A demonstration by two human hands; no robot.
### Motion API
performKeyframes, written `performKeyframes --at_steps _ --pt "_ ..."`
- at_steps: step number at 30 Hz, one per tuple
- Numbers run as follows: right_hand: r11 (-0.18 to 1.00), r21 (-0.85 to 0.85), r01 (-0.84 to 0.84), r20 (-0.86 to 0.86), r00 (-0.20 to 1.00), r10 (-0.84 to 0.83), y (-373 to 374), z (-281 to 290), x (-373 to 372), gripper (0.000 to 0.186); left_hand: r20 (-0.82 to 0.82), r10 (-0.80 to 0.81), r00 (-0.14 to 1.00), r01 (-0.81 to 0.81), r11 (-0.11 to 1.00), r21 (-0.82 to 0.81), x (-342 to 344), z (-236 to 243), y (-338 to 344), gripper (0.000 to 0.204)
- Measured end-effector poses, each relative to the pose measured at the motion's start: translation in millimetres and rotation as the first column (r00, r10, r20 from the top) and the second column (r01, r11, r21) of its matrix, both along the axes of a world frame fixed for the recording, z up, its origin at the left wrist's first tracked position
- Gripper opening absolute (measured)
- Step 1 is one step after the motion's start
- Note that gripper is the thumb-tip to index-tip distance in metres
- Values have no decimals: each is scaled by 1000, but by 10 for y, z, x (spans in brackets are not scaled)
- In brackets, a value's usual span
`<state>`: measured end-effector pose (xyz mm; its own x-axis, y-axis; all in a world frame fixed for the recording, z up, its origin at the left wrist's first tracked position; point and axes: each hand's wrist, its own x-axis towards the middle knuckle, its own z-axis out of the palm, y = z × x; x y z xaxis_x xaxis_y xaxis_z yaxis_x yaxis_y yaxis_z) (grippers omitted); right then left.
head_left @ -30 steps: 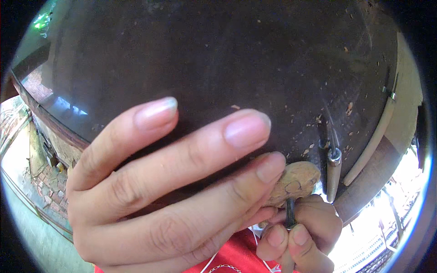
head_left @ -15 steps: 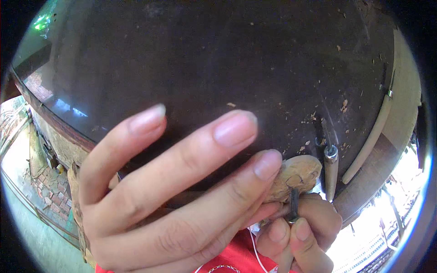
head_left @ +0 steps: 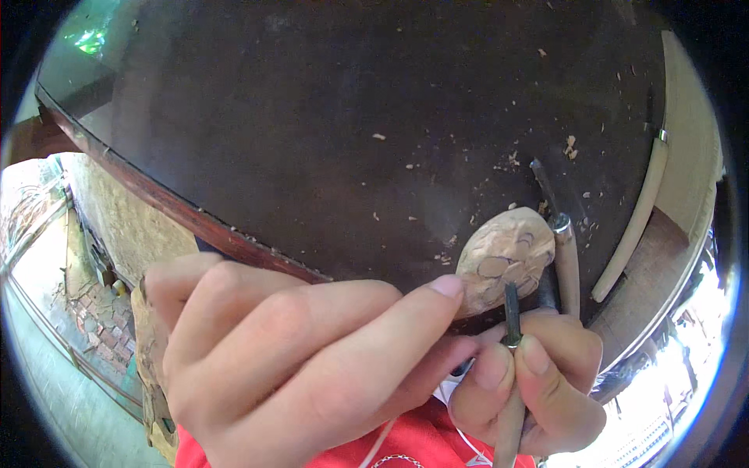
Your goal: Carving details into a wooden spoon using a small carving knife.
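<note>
A small rounded piece of carved wood point(head_left: 491, 246), pale brown with dark pencil-like lines on its face, is held over the dark tabletop point(head_left: 296, 140). My left hand point(head_left: 304, 359) grips its lower left edge, index fingertip against it and the other fingers curled. The thumb is mostly hidden behind the index finger. At the right, my right hand point(head_left: 558, 390) pinches a carving chisel point(head_left: 511, 316) between thumb and fingers. Its narrow metal blade points up and its tip touches the lower part of the wood; the wooden handle runs down out of view.
Just right of the carved wood lies another wooden-handled carving tool point(head_left: 568, 261). A longer one point(head_left: 644, 214) rests along the table's right side. Wood chips point(head_left: 571, 147) are scattered across the right half. The table's reddish edge point(head_left: 211, 230) curves along the left.
My left fingers have curled in from a spread pose. The carved wood has risen in view and shows more of its marked face. The chisel tip stays against it.
</note>
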<state>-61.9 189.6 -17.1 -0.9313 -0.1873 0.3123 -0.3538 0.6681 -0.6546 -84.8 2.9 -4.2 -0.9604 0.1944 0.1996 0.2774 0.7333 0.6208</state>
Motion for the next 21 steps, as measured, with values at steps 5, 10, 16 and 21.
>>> performKeyframes --at_steps 5,10,16,21 --pt "995 -90 -32 57 998 37 13 -11 20 29 10 -69 998 69 997 -18 -92 0 -150 52" --pt "758 -558 338 748 601 282 56 264 -236 16 36 -171 985 175 966 -191 -156 21 -242 50" --pt "657 -423 624 887 137 440 185 619 -446 38 -35 -131 991 126 985 -121 -204 -94 -219 48" --pt "456 -178 872 950 31 311 -50 725 -429 38 -105 -76 992 71 996 -50 -181 -179 -170 47"
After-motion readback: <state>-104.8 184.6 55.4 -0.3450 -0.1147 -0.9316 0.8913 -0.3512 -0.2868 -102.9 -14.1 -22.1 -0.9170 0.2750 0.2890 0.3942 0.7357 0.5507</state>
